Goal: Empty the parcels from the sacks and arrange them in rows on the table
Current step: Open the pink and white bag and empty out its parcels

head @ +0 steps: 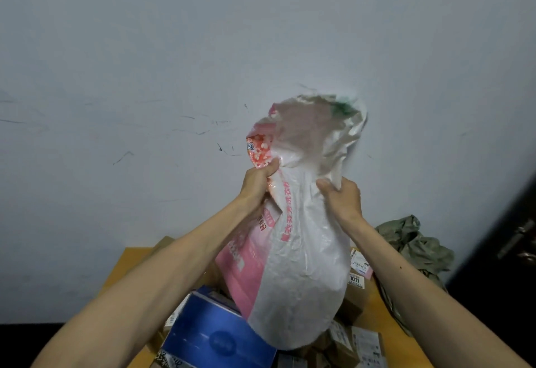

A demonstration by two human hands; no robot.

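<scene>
Both hands held a white woven plastic sack with pink print (pixel 304 266) raised over the tan wooden worktop (pixel 130 260). The left hand (pixel 261 176) was clenched round a bunched fold at the printed edge, and the right hand (pixel 342 199) pinched gathered cloth on the opposite side. The sack's crumpled upper end stood against the pale wall (pixel 145 77), and its rounded lower end hung onto a loose heap of parcels. These included a glossy blue rectangular box (pixel 214 333) at the near left and brown cardboard cartons with white labels (pixel 355 280) to the right. None of the parcels lay in a row. A crumpled grey-green sack (pixel 414 243) lay just beyond the worktop's right side. The bulge at the bottom suggested something might be inside, though the contents could not be seen. The main risk seemed to be a sudden release: parcels dropping onto an already uneven heap could knock cartons off the worktop's edges. The slick plastic might also slip through either grip if the load shifted, and a snagged parcel could be missed.
</scene>
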